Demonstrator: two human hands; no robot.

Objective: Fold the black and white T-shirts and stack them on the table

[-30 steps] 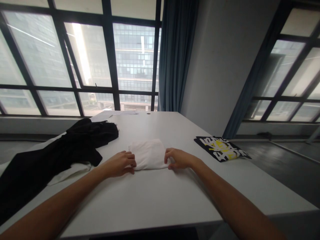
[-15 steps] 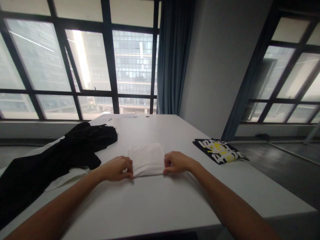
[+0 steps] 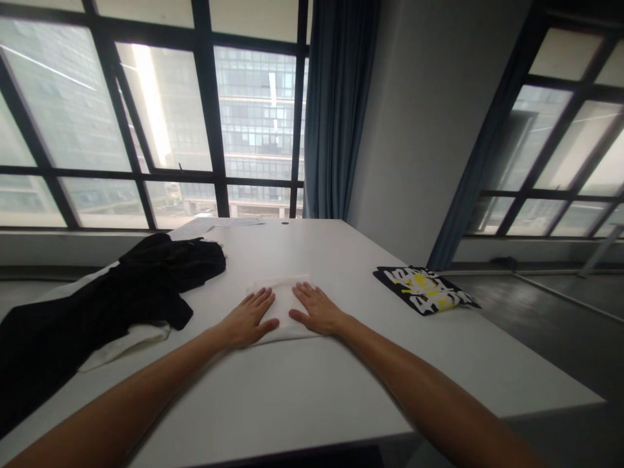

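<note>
A white cloth (image 3: 283,330), folded into a flat rectangle, lies on the table in front of me; which garment it is I cannot tell. My left hand (image 3: 249,318) rests flat on its left part, fingers stretched toward the far edge. On the right part my right hand (image 3: 319,311) lies flat too, its fingers spread. Both thumbs point inward, with a strip of cloth showing between them. Neither hand grips anything, and the palms hide the sides of the cloth.
Black clothing (image 3: 151,279) lies crumpled on the left, over a white piece of fabric (image 3: 129,344). A folded black garment with white and yellow lettering (image 3: 426,289) sits near the right edge of the white table (image 3: 273,403). Papers (image 3: 195,226) lie at the far end.
Both hands have let go of the near corners of the cloth. They have moved inward onto its top, and their fingers have straightened out flat.
</note>
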